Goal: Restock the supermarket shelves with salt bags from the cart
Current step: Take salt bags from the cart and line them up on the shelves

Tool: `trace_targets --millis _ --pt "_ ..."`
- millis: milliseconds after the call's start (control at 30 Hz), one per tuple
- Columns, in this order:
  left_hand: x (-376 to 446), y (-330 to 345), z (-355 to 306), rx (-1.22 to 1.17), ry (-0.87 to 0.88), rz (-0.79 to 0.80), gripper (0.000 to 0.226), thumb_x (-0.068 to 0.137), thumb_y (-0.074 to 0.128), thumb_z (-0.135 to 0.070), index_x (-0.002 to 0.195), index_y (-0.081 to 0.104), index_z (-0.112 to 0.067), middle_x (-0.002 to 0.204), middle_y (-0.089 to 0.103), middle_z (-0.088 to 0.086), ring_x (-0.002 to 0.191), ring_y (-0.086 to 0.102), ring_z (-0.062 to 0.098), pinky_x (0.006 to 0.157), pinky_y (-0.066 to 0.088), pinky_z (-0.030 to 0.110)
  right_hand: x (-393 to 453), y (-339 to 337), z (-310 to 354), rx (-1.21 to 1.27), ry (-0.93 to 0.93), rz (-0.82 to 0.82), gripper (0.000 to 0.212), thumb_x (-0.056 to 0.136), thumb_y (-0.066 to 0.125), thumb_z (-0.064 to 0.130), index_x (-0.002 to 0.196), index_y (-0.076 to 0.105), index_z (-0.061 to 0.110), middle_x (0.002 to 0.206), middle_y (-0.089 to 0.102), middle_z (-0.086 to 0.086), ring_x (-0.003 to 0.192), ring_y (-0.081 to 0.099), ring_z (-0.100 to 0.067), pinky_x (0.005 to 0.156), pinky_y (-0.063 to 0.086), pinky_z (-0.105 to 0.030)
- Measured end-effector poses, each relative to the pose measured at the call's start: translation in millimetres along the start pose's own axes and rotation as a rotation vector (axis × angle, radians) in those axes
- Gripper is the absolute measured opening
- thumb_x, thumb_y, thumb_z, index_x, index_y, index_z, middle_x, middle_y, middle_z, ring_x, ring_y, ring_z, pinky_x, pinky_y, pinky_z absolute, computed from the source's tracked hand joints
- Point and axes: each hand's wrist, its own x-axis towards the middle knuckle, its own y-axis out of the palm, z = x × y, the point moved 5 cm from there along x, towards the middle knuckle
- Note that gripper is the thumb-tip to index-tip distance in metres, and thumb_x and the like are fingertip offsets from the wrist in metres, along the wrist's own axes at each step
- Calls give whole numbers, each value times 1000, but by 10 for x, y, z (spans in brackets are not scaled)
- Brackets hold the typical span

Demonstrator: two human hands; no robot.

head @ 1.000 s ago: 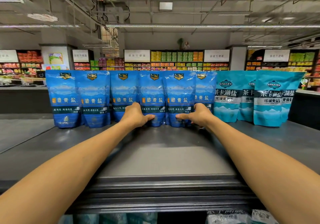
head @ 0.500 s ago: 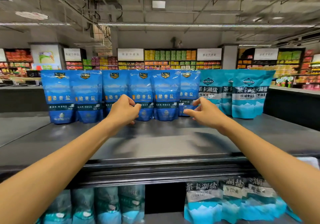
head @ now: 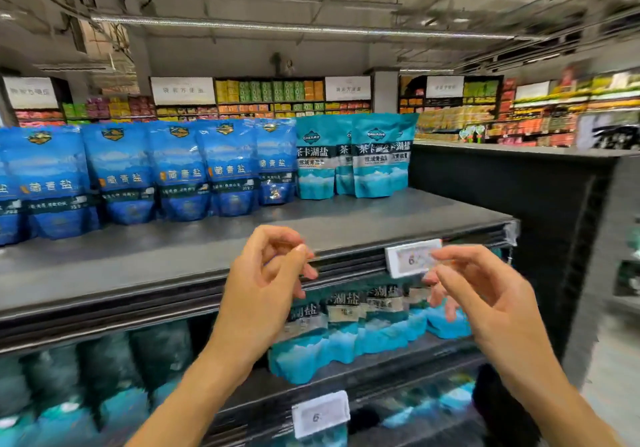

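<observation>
Top shelf [head: 194,256], dark and part-filled: blue salt bags [head: 180,169] stand in a row at the back left, teal bags [head: 356,156] just beside them to the right. Lower shelf: more teal bags [head: 349,329]. Left hand [head: 266,284] and right hand [head: 485,294] hang before the shelf edge, fingers loosely curled, holding nothing. Cart not in view. Risk: upright pouches may topple in a chain if the next bag knocks the row.

The setting is a supermarket aisle — dark tiered shelves [head: 242,249] carry rows of packaged salt bags [head: 180,169], edge-mounted price tags [head: 412,258], and wall signage [head: 182,90] above stocked background racks [head: 270,98].
</observation>
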Motion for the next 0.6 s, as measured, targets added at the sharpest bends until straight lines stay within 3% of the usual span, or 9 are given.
trace_targets --millis 100,167,267,367,533,600 --pt "-324 547 266 -70 -61 104 13 87 62 -17 96 59 -9 82 68 9 68 66 16 51 50 25 -468 -522 -211 -60 55 -142 17 87 62 27 101 68 19 81 71 -10 59 62 -21 48 46 -25" --pt "-544 945 478 -125 -116 182 11 87 60 -13 95 58 -6 81 67 9 65 64 16 49 48 27 -806 -869 -307 -134 105 -243 14 86 62 27 98 68 21 79 71 -7 56 61 -18 49 47 -23" --pt "-970 1591 831 -209 -258 325 15 82 61 -16 92 57 -5 77 63 15 59 60 14 45 44 26 -1363 -1411 -384 -247 195 -397 8 90 65 11 92 69 18 76 70 -7 53 59 -14 53 47 -18" --pt "-1548 2259 1206 -236 -400 543 12 86 65 -12 93 57 -6 76 64 10 56 58 10 43 43 21 -1984 -1953 -454 -359 311 -536 18 92 62 1 92 69 18 80 71 -9 59 63 -16 56 49 -18" --pt "-2711 3231 1816 -155 -563 922 14 94 55 2 93 57 -12 83 64 12 61 61 9 48 43 13 -3315 -2747 -682 -444 546 -847 22 94 60 3 88 69 22 75 69 -8 54 58 -13 49 44 -17" --pt "-3211 3583 2004 -115 -623 1077 14 95 54 2 93 55 -12 87 61 16 60 60 9 51 46 17 -3911 -3014 -833 -471 674 -981 24 96 59 6 85 69 25 73 70 -5 55 59 -12 47 45 -17"
